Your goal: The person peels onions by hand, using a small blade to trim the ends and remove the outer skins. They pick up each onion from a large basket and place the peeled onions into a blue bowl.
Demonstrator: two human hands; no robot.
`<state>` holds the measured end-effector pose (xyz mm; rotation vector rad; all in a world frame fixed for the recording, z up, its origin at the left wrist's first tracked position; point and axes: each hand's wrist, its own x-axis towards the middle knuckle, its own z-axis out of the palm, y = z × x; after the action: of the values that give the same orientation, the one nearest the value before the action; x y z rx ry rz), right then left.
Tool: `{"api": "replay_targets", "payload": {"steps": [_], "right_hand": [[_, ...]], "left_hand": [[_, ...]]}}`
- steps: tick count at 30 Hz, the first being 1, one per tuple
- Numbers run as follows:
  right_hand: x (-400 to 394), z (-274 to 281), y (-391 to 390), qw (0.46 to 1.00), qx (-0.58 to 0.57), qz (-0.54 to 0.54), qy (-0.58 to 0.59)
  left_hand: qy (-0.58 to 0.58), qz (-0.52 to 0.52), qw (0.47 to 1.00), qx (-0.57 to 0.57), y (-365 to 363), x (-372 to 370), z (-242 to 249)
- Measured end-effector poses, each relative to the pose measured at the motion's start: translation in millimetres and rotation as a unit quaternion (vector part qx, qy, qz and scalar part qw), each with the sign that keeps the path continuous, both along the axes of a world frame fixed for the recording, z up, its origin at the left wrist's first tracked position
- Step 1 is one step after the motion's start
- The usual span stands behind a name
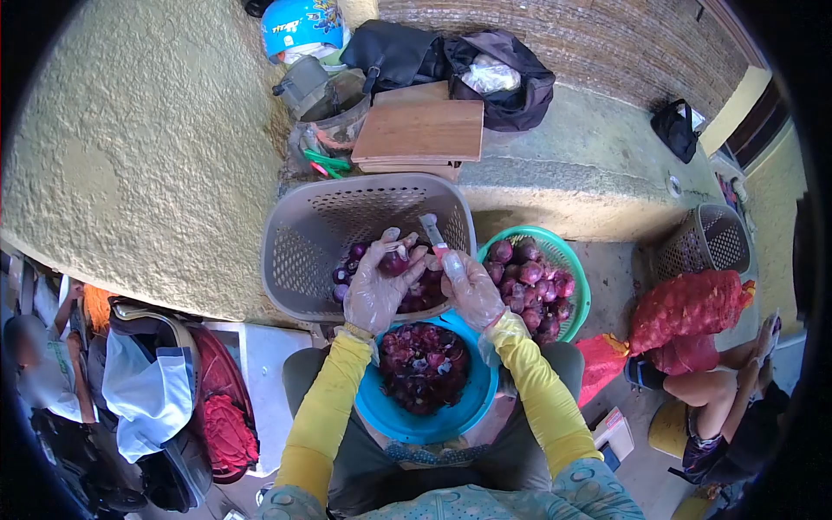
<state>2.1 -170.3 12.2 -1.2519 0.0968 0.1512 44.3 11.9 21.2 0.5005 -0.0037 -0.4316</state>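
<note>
My gloved left hand (371, 290) is closed around a red onion (394, 262) above the grey perforated basket (282, 251). My gloved right hand (472, 290) grips a small knife (432, 230), its blade pointing up and away from me, just right of the onion. Both gloves are thin clear plastic, worn over yellow sleeves. Purple onions (340, 293) lie in the basket under my hands. Between my knees, a blue basin (481, 381) holds a heap of onion skins (425, 368). At right stands a green basket (582, 286) full of unpeeled red onions (530, 273).
Wooden boards (420, 130), black bags (394, 56) and a blue helmet (302, 26) sit on the ledge ahead. A red mesh sack (689, 312) lies at right near another person's leg (715, 394). A second person (39, 364) is at far left.
</note>
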Motion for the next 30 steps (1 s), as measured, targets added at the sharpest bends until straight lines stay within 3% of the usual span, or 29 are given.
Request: {"api": "replay_targets", "payload": {"steps": [10,17,19,20,21,23,24,25,27,29,30], "right_hand": [[-3.6,20.1,3.5,1.000,-0.017,-0.017,-0.013],[-37.0,33.0,-4.9,0.995,-0.061,0.080,-0.006],[-52.3,38.1,-13.8,0.964,-0.160,0.202,-0.071],[-56.2,45.7,-20.2,0.939,-0.123,0.321,0.016],[-57.5,35.4,-21.8,0.938,-0.121,0.324,0.018],[-62.6,-15.0,-22.7,0.801,-0.268,0.487,0.222],[-74.2,-54.0,-20.7,0.706,-0.487,0.489,0.156],[-85.1,-98.1,-17.2,0.569,-0.678,0.459,0.076],[-77.6,-99.3,-10.8,0.575,-0.665,0.477,0.026],[-81.0,-74.0,-9.2,0.685,-0.647,0.332,0.049],[-77.8,-57.5,-10.8,0.683,-0.650,0.329,0.041]], "left_hand": [[0.030,0.046,0.998,-0.008,5.1,5.9,-0.4],[0.013,0.088,0.995,0.041,21.3,10.4,7.7],[0.009,0.087,0.995,0.036,28.7,13.1,2.8],[0.005,0.084,0.996,0.030,31.6,13.4,0.8],[0.001,0.080,0.997,0.023,33.9,12.9,0.1],[0.000,0.077,0.997,0.027,35.2,11.7,-1.0],[-0.010,0.050,0.999,0.014,35.3,9.8,-1.9],[-0.024,0.022,0.999,0.000,35.9,11.3,-1.0],[-0.028,0.024,0.999,0.010,35.2,13.2,7.8],[-0.016,0.026,0.999,0.019,32.2,5.1,6.6],[-0.006,0.025,1.000,0.011,31.5,6.4,6.9]]}}
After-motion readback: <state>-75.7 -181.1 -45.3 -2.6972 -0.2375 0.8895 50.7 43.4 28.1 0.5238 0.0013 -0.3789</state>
